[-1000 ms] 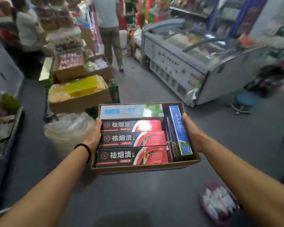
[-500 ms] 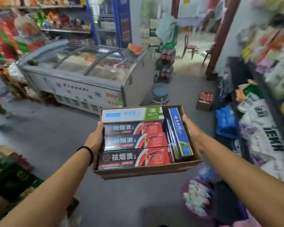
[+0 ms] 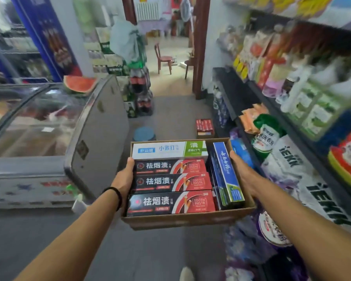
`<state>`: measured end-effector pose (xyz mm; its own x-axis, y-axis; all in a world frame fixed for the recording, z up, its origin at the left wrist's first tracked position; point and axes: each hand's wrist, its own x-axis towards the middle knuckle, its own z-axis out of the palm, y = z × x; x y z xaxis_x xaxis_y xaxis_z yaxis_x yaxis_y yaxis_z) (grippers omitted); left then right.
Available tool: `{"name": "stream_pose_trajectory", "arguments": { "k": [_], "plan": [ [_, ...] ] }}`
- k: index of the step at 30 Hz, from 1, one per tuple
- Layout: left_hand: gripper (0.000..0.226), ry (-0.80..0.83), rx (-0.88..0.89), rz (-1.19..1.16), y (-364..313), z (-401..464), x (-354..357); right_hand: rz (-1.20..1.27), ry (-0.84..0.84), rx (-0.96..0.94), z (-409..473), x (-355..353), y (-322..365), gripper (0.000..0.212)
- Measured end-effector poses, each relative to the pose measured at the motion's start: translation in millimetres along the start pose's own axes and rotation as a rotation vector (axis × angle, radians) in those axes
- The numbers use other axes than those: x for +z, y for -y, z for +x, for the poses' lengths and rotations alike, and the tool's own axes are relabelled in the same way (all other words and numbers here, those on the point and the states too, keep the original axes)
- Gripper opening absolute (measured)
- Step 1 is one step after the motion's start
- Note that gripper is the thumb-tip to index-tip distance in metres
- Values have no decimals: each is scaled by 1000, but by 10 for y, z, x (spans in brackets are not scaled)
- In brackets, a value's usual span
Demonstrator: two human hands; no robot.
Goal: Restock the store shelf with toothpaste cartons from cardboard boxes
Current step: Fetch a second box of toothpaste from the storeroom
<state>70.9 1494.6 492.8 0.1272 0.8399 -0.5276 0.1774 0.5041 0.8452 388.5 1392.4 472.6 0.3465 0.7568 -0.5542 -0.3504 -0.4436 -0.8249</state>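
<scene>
Both hands grip one box [image 3: 182,220] at lower centre: left hand [image 3: 124,179] curled on its left wall, right hand [image 3: 242,173] on its right. Cartons [image 3: 170,184] lie crosswise inside. Shelf [image 3: 276,110] stands at frame right (nearer the right hand).

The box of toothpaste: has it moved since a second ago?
Yes. The box, gripped by both hands, has swung right, past the freezer, toward the shelves.

View swung right, store shelf [image 3: 292,102] now alongside, freezer [image 3: 97,142] now at left
</scene>
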Motion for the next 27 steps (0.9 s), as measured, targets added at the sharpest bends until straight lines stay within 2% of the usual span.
{"name": "stream_pose_trajectory", "arguments": {
  "k": [5,12,18,20,22,23,25,27],
  "plan": [
    [63,66,2,35,-999,1296,524,39,-61,0,1124,4,951,65],
    [67,156,-14,93,-2102,3181,1089,120,-129,18,2760,77,1960,66],
    [60,227,3,153,-3169,4954,1496,187,-210,30,4352,346,2785,59],
    [59,239,19,184,-3601,5494,1631,210,-235,9,4846,440,3140,69],
    [58,236,23,219,-4007,5984,1795,224,-282,16,5342,448,3430,89],
    [59,246,20,219,-4193,6229,1884,239,-267,28,5557,457,3584,88],
    [60,266,9,241,-4496,6732,2080,287,-217,31,6002,487,3863,69],
    [59,276,11,244,-4770,7249,2320,294,-220,10,6536,414,4098,64]
  ]
}}
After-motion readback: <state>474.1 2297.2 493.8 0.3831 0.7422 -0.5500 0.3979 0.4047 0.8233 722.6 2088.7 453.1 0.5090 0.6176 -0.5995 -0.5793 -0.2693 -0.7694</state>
